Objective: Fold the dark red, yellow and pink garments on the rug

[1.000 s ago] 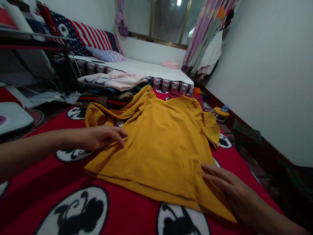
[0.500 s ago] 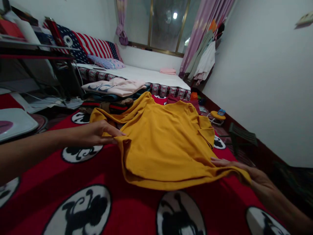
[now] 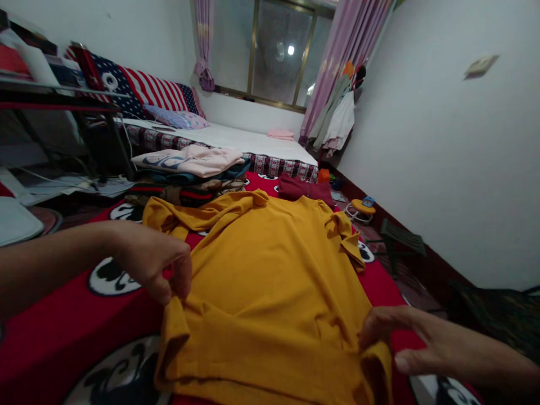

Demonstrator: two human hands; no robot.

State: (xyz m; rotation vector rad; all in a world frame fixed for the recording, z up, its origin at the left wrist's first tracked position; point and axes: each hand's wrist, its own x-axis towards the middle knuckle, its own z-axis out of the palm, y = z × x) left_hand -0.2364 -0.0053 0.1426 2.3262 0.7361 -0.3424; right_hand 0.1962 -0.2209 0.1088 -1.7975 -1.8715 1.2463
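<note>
A mustard-yellow long-sleeved shirt (image 3: 270, 281) lies spread with its neckline away from me and its hem nearest. At the hem's left corner, my left hand (image 3: 147, 261) pinches a raised fold of the cloth between thumb and fingers. On the opposite side is my right hand (image 3: 422, 343), its fingertips touching the shirt near the right hem corner. Its thumb stands apart from the fingers, and a fold of cloth rises between them. Both sleeves are bent, the left one bunched toward the clothes pile. Part of the hem runs out of view at the bottom.
Beneath the shirt is a red blanket (image 3: 46, 343) with round black-and-white patches. Folded clothes (image 3: 189, 163) are piled beyond the left sleeve, and a folded maroon garment (image 3: 304, 189) lies past the neckline. A yellow stool (image 3: 363, 207) and a dark folding stool (image 3: 400, 239) stand at right.
The shirt's hem has come closer to me and lower in view, with both hands at its corners. My left hand has turned downward into a pinch; my right thumb now shows apart from its fingers.
</note>
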